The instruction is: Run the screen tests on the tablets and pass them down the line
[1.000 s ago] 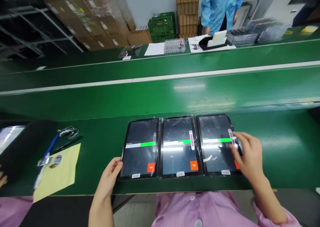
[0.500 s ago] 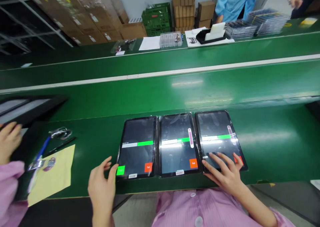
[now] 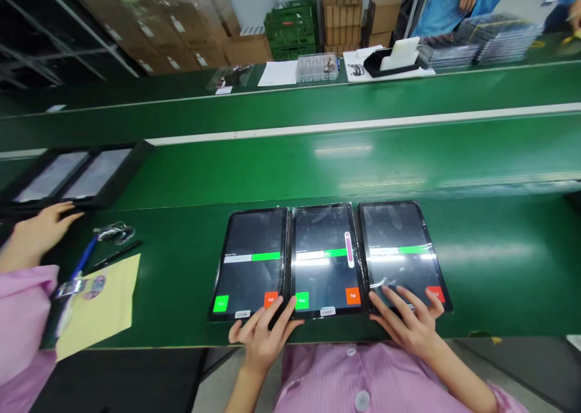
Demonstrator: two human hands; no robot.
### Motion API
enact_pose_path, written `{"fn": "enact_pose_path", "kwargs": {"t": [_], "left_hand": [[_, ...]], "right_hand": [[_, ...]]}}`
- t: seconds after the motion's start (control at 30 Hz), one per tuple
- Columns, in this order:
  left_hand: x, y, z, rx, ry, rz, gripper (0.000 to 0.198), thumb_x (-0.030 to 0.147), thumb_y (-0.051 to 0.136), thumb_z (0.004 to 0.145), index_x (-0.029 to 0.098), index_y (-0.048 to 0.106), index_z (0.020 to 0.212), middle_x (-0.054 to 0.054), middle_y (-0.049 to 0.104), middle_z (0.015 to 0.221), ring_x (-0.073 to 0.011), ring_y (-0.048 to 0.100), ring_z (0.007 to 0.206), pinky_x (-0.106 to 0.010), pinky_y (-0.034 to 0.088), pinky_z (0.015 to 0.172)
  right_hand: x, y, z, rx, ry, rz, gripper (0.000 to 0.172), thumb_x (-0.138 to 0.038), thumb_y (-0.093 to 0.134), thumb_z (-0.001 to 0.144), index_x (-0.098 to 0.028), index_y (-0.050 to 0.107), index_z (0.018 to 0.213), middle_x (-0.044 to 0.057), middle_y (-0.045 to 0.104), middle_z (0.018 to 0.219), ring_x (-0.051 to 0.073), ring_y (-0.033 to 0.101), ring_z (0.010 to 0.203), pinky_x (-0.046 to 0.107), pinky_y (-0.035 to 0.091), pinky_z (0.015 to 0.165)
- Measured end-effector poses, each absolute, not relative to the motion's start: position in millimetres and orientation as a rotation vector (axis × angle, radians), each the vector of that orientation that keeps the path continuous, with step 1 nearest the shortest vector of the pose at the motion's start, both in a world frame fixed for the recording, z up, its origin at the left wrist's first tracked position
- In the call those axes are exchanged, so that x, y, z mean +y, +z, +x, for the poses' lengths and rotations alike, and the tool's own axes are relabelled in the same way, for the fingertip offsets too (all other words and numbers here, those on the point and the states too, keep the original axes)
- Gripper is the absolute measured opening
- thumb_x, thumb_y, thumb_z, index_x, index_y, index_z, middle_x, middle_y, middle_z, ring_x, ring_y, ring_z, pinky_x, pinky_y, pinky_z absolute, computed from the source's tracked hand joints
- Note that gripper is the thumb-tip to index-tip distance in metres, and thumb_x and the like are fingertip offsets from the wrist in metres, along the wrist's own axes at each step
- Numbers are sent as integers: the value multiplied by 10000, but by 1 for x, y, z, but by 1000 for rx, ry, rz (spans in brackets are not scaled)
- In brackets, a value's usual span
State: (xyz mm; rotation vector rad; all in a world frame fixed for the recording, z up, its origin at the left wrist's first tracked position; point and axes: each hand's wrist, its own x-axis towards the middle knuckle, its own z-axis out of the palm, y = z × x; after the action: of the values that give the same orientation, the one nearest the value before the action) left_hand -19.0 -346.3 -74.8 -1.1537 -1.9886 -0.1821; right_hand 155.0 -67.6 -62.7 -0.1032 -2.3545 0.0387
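On a glossy green tabletop [image 3: 503, 255], I see three thin black rectangular tablets [image 3: 322, 228] with lit glass screens, lying side by side. My bare left hand [image 3: 262, 340], fingers spread, reaches over the near edge where the left and middle ones meet. My bare right hand [image 3: 414, 329], fingers fanned, lies over the right one's lower screen.

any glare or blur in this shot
In the head view, white streaks of glare cross the middle tablet and right tablet; in the same view, pale reflections lie on the green bench, and the cartons at upper left look soft.
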Motion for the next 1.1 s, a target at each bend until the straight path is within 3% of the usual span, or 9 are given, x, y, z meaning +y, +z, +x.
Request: {"fn": "enact_pose_path", "kwargs": {"t": [0.23,0.43,0.67,0.9,1.1], "left_hand": [[-345,-75,-19,-2008,-215,-1155,291,538,660,895,325,777,1054,-40,695,903,-194,529,829,-410,150,1091],[-350,-81,-19,-1998,-164,-1134,306,570,657,879,373,747,1096,-30,694,909,-212,523,848,-426,160,1077],[-363,-102,-16,-2026,-156,-1064,505,715,728,712,387,686,1095,-58,637,955,-244,476,846,-458,199,1016],[-409,-118,-32,-2159,-306,-773,564,604,812,671,317,576,1095,-58,612,941,-262,491,874,-482,246,953],[-440,-119,-54,-2333,-575,-444,679,665,776,605,235,509,1058,-118,607,984,-315,541,938,-481,341,872]], "right_hand": [[-67,-68,155,-2312,-26,-150,269,-514,625,957,-375,739,1158,16,714,971,198,575,923,435,243,1083],[-64,-70,161,-2212,-20,-181,439,-581,722,860,-409,680,1261,22,669,926,217,528,881,460,261,1077],[-60,-70,169,-2241,-9,-245,513,-581,743,834,-428,639,1312,29,660,982,257,517,938,471,266,1056],[-59,-68,168,-2267,5,-236,459,-563,730,851,-440,654,1287,22,674,995,255,524,950,469,261,1047],[-58,-67,166,-2265,2,-203,483,-536,730,865,-402,642,1320,23,693,968,235,549,878,466,261,1052]]}}
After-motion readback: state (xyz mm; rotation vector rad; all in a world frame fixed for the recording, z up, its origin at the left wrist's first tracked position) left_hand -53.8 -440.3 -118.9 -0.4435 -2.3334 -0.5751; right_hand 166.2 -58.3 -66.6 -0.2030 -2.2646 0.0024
